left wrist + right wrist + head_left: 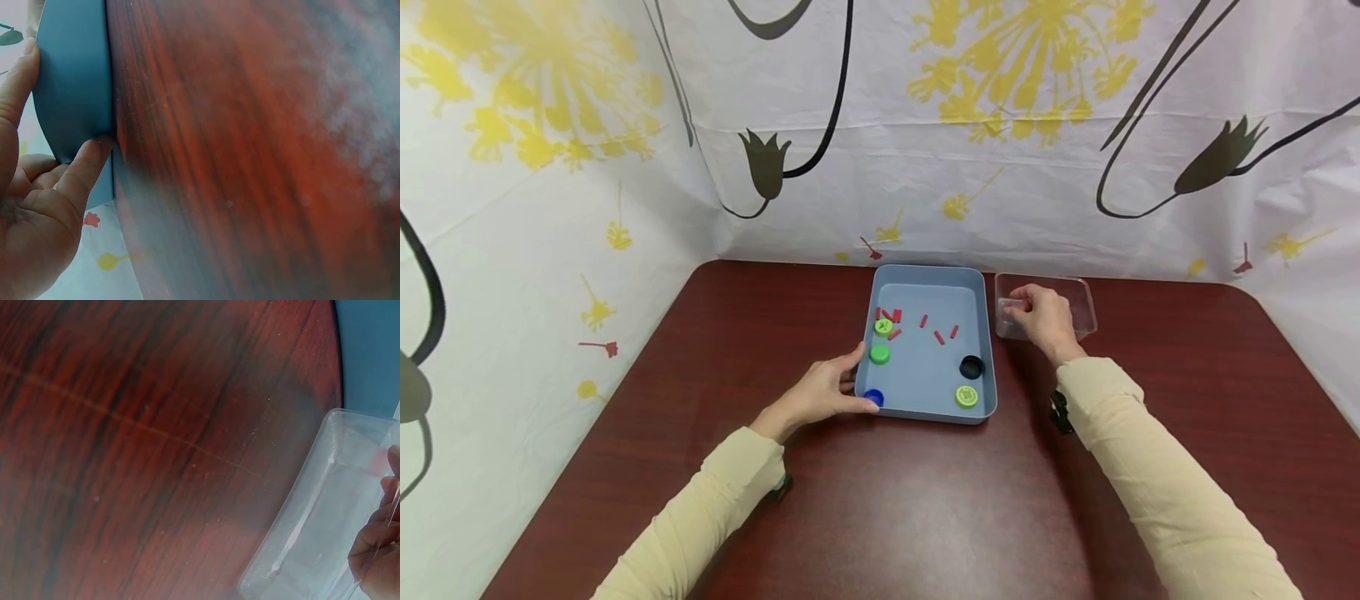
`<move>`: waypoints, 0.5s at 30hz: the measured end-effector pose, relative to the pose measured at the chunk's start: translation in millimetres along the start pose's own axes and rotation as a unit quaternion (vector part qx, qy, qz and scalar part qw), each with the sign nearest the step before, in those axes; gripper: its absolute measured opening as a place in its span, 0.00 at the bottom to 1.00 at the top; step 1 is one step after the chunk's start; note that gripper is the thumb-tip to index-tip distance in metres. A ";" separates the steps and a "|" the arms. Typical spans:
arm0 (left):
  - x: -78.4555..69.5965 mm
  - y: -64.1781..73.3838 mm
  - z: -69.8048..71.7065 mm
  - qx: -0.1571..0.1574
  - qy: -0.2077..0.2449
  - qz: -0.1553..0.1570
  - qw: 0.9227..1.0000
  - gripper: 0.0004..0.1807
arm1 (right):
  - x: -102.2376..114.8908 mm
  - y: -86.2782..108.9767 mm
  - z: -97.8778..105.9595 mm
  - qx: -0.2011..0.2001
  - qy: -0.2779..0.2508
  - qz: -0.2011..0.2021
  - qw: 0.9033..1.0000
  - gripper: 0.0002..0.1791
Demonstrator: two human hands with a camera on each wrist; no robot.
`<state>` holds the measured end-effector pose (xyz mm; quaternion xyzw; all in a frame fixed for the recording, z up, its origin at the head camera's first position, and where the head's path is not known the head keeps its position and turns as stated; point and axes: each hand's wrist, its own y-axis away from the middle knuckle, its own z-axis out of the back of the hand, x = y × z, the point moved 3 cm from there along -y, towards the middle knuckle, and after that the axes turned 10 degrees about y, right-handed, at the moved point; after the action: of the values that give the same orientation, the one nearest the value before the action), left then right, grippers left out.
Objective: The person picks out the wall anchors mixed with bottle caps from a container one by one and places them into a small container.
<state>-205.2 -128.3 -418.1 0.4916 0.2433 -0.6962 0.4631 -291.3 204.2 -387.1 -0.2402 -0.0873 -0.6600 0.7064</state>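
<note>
My left hand (823, 389) grips the near left corner of a blue-grey tray (928, 277), thumb at the front wall and fingers along the left side. In the left wrist view, fingertips touch the tray's outer wall (74, 69). A blue cap (874, 397) lies inside near that thumb. My right hand (1047, 318) reaches into a clear plastic container (1084, 310) with its fingers bent. A blurred reddish spot (378, 461) shows by the fingertips in the right wrist view; whether they pinch anything cannot be made out.
Several small red pieces (939, 337) lie scattered in the tray. Also inside are a green cap (880, 354), a black cap (972, 367), a yellow-green cap (966, 397) and another (883, 327). Behind the dark wooden table (925, 508) hangs a patterned white cloth (880, 150).
</note>
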 end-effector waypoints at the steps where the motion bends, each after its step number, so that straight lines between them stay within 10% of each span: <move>1: -0.2 0.0 -0.1 0.001 0.001 0.000 1.000 0.57 | -0.3 -0.1 -0.2 0.000 0.001 0.000 1.000 0.15; 15: 0.4 -0.1 -0.3 0.000 0.010 0.002 1.000 0.57 | -3.1 -0.6 -1.1 0.008 -0.004 -0.019 1.000 0.16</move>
<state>-205.2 -128.2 -418.5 0.4992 0.2464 -0.6904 0.4619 -292.4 206.5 -389.3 -0.2356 -0.1003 -0.6713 0.6956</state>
